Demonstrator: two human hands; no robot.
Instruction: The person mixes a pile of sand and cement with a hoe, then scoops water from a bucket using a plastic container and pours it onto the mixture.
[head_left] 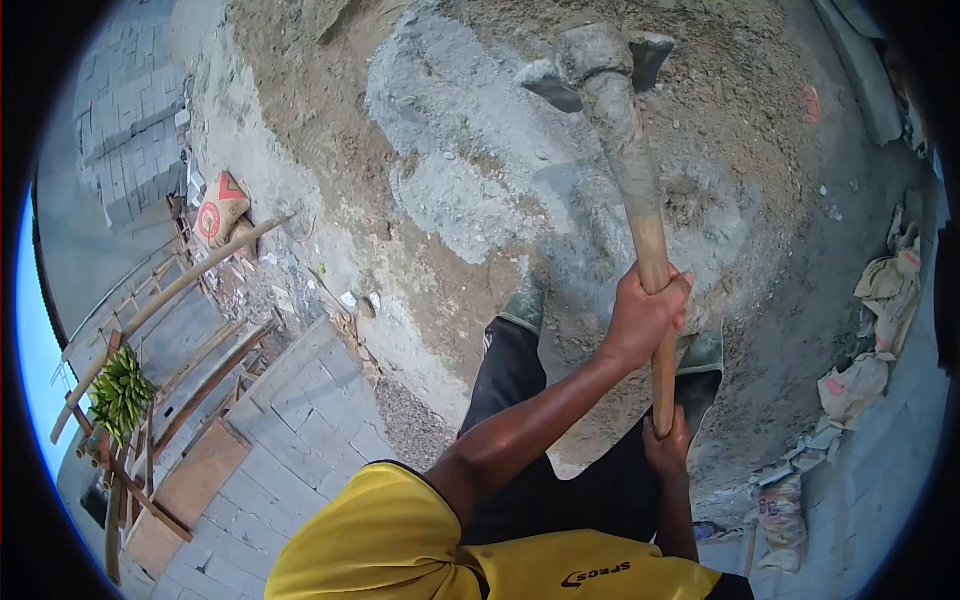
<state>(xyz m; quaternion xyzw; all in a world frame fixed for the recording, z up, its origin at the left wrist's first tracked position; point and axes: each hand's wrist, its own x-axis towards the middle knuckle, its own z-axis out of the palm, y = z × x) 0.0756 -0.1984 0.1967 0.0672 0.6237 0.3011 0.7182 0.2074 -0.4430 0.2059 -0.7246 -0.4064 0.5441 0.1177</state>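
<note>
Both of my hands grip the wooden handle of a hoe (652,235). My left hand (648,315) is closed around the middle of the handle, and my right hand (668,440) is wrapped round its lower end. The hoe's head, crusted with grey cement, points away from me at the top of the view, its blade partly hidden behind the socket. Beneath and beside it lies a spread of grey cement powder (450,130) on brown sand (740,120). My feet, in dusty boots (525,300), stand at the near edge of the pile.
To the left are a cement bag (222,210), a long wooden pole (190,290), a green bunch of bananas (122,393) and stacked grey blocks (130,150). Crumpled sacks (890,290) line the right side. A concrete slab edge (865,70) shows at the upper right.
</note>
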